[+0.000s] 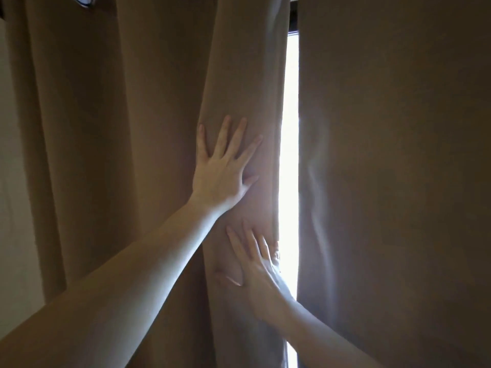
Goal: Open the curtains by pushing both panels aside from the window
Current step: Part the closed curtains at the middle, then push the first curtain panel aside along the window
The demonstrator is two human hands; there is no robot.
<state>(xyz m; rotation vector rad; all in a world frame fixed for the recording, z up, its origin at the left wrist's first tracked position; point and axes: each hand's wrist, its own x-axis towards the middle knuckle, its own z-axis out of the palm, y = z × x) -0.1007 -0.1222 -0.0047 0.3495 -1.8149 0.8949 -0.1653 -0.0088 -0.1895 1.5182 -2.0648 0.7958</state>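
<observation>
Two brown curtain panels hang in front of a window. The left panel [132, 115] falls in deep folds, and its inner edge ends at a narrow bright gap [290, 155] of window light. The right panel [393, 168] hangs flat beyond the gap. My left hand [223, 171] lies flat with fingers spread on the left panel's inner fold. Lower down, my right hand [255, 272] presses on the same fold, its fingertips curling around the panel's edge at the gap.
A pale wall [13, 181] shows at the far left beside the left panel. A dark window frame [293, 17] is visible at the top of the gap. A metal eyelet [83, 0] sits at the left panel's top edge.
</observation>
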